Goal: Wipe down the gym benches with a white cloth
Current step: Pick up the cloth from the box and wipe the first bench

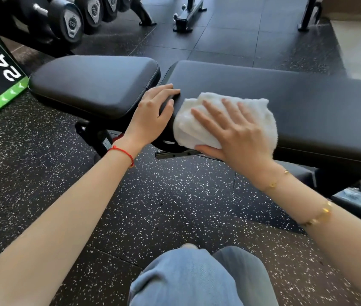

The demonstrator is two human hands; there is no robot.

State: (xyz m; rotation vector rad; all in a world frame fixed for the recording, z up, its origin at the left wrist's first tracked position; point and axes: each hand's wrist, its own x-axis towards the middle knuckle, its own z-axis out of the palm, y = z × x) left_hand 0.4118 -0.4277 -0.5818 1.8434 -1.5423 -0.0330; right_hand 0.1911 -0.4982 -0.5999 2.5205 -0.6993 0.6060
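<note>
Right hand [233,134]: fingers straight and spread, pressed flat on the crumpled white terry cloth [226,120], thumb tucked under its near edge. Cloth lies on the near front corner of the long black padded backrest [285,96] of the gym bench. Left hand [153,113]: fingers together, laid over the backrest's end beside the cloth, thumb on the side; red string bracelet [122,151] at the wrist. Separate black seat pad [93,82] just left. Speckled rubber floor [164,206] below; dumbbells [69,21] racked beyond.
</note>
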